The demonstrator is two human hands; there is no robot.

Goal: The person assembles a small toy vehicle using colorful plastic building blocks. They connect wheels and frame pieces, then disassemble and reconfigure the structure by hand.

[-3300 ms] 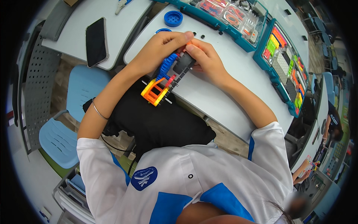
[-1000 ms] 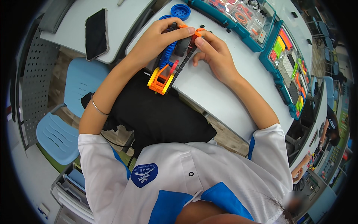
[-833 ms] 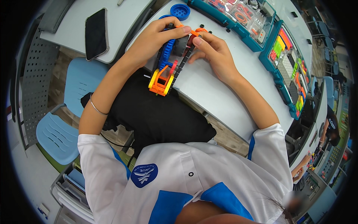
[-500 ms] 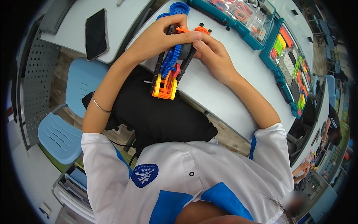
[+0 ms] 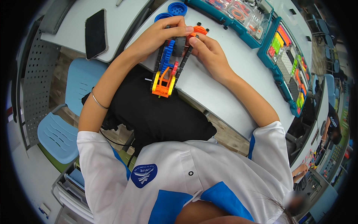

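Note:
Between my hands is a toy model built of plastic bricks, with black beams, blue gears, a grey wheel and a yellow and orange end toward me. My left hand is closed around its far left end, the thumb reaching across to the right. My right hand pinches its far right end by a small orange piece. Just beyond the fingers lies another orange part; whether it is joined to the model is hard to see. Fingertips hide part of the far end.
Two blue wheel rims lie at the far edge of my table. A teal case and an open teal tray of colourful parts stand to the right. On the left table rests a black phone, near a light blue chair.
The model has turned a little, so its grey wheel shows more. My right hand has shifted slightly left and down, and the orange piece between the fingers is more visible.

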